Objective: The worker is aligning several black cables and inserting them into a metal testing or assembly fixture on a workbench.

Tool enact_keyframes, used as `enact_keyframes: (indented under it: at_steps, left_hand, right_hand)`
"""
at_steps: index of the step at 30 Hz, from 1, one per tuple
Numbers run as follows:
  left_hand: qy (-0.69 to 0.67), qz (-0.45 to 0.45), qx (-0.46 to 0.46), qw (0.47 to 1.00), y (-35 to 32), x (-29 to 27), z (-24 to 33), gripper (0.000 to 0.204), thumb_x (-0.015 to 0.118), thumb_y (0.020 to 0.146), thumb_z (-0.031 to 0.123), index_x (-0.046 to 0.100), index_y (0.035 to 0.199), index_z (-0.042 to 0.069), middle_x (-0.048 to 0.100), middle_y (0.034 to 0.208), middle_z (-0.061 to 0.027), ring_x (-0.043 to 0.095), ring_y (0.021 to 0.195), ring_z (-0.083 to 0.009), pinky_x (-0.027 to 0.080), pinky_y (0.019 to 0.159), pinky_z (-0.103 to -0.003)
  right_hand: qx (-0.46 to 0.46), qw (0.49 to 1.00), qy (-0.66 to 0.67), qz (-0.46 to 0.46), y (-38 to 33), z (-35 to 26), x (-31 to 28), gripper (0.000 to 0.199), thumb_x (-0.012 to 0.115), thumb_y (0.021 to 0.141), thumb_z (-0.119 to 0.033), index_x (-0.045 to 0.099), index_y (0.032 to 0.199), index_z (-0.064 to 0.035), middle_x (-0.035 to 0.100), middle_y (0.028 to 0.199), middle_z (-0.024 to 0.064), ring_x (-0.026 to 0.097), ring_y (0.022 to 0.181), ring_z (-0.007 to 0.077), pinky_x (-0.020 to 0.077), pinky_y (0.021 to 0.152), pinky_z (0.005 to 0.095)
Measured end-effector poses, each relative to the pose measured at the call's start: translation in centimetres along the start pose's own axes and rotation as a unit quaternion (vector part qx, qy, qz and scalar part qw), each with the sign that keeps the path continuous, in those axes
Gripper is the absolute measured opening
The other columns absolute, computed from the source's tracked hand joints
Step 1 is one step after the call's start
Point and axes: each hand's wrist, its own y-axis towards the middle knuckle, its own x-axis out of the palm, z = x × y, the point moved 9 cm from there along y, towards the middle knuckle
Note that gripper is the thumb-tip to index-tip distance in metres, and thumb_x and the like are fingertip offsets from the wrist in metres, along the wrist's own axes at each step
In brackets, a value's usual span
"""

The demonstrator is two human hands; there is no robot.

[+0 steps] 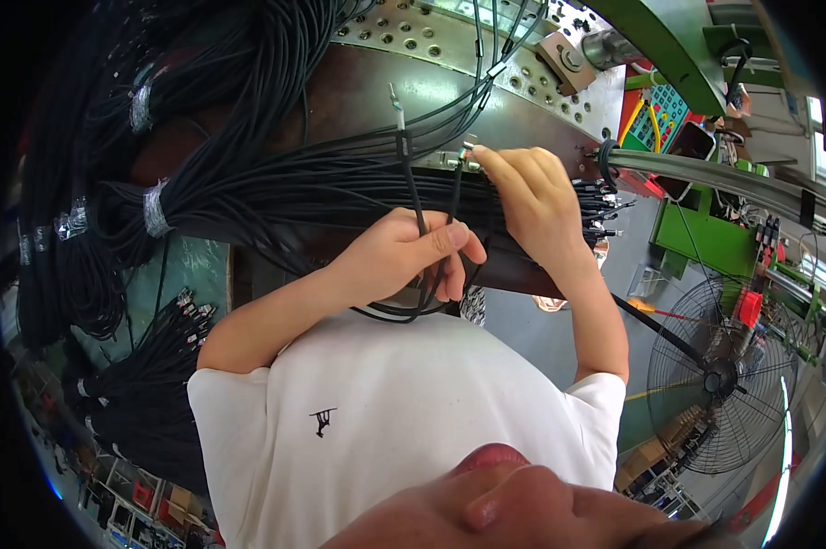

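Observation:
My left hand (399, 254) is closed around a black cable (414, 190), with its thumb over the strand and a loop hanging below the fingers. One end of the cable rises past the hand to a stripped tip with light-coloured wires (397, 108). Beside it, another black length (456, 186) runs up to a small metal connector (469, 145) with coloured wires showing. The thumb and forefinger of my right hand (534, 197) pinch at that connector. Behind both hands, a thick bundle of black cables (330, 169) lies along the dark bench (358, 82).
Taped cable bundles (280, 55) are heaped at the far left, with more hanging below. A perforated metal plate (413, 38) and green machine frame (674, 46) stand at the back. To the right are a metal rail (706, 166) and a caged floor fan (719, 375).

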Motion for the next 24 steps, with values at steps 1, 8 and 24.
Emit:
enact_keyframes:
  at_steps: [1,8,24]
  left_hand:
    - [-0.006,-0.019,-0.021,1.000,0.2,0.6,-0.7,0.038,0.043,0.100,0.033,0.061,0.097,-0.001,0.064,0.069,-0.0060,0.058,0.061,-0.0096,0.045,0.059,-0.022]
    - [0.083,0.044,0.066,0.993,0.0,1.0,1.4,0.044,0.034,0.103,0.035,0.055,0.115,-0.002,0.057,0.069,-0.0002,0.051,0.060,-0.0064,0.043,0.061,-0.020]
    - [0.081,-0.094,-0.064,0.990,1.2,3.6,-1.3,0.046,0.034,0.102,0.043,0.057,0.095,0.004,0.038,0.056,0.0053,0.031,0.051,-0.0038,0.026,0.048,-0.021]
  right_hand:
    - [0.000,0.997,-0.029,0.070,-0.3,-0.9,-1.8,0.036,0.061,0.071,-0.004,0.059,0.107,-0.0046,0.058,0.093,0.0063,0.058,0.086,0.0238,0.0465,0.080,0.0363]
    - [0.142,0.971,0.131,0.143,-3.3,3.5,-1.2,0.017,0.068,0.073,0.004,0.060,0.087,-0.0032,0.063,0.090,0.0095,0.061,0.083,0.0292,0.0481,0.073,0.0357]
    - [0.237,0.918,0.318,0.016,-3.4,6.3,-0.7,0.021,0.064,0.083,-0.001,0.065,0.104,-0.0024,0.059,0.110,0.0079,0.057,0.096,0.0161,0.0462,0.081,0.0288]
